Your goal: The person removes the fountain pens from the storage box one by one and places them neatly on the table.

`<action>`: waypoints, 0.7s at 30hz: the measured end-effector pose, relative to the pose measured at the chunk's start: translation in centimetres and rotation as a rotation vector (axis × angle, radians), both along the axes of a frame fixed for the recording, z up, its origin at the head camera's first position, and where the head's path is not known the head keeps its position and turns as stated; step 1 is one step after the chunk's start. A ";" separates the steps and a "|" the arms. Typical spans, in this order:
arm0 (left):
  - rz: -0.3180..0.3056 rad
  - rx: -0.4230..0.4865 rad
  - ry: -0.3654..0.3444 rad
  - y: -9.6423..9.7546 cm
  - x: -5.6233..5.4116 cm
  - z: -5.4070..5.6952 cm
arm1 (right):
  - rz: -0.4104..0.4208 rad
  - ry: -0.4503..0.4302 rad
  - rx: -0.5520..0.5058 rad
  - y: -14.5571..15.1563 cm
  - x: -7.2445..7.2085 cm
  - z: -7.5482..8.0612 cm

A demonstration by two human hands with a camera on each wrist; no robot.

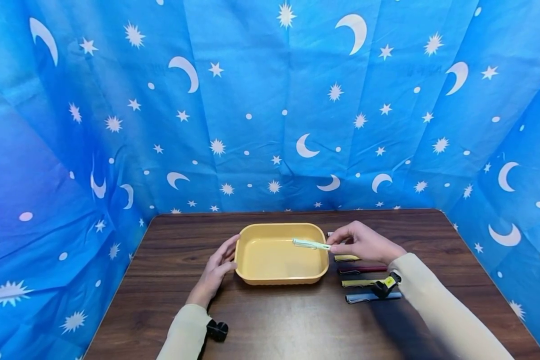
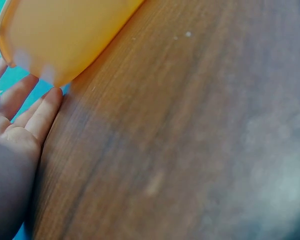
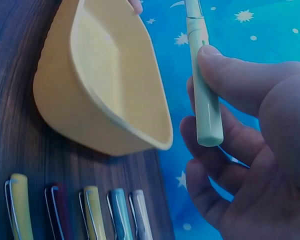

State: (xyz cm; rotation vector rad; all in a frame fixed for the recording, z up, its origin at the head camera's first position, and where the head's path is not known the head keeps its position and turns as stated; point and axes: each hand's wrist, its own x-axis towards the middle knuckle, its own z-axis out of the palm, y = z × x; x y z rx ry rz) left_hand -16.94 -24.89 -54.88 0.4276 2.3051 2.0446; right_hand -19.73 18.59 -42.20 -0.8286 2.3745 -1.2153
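A pale green pen with a metal clip (image 1: 309,244) is pinched between the thumb and fingers of my right hand (image 1: 362,242). Its clip end points left, over the right part of a yellow rectangular tub (image 1: 279,278). In the right wrist view the pen (image 3: 206,100) stands nearly upright, its blunt end towards the camera. My left hand (image 1: 213,272) rests its fingers against the tub's left end. Seen from the left wrist, these fingers (image 2: 45,112) are extended and spread along the tub's outer wall (image 2: 65,40).
Several clipped pens lie in a row right of the tub: a blue pen (image 1: 369,298), a dark red pen (image 1: 362,270) and a yellow pen (image 1: 346,258) among them. A teal pen (image 3: 121,212) shows in the right wrist view. Blue starry cloth (image 1: 261,100) hangs behind the dark wooden table (image 1: 288,320).
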 end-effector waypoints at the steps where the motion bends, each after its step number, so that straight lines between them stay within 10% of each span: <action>1: -0.002 0.003 0.007 0.0 0.0 0.0 | -0.007 0.009 0.006 0.3 0.1 0.0; 21: -0.014 0.021 0.039 -0.1 0.2 -0.2 | -0.067 0.096 0.027 8.1 4.2 -1.0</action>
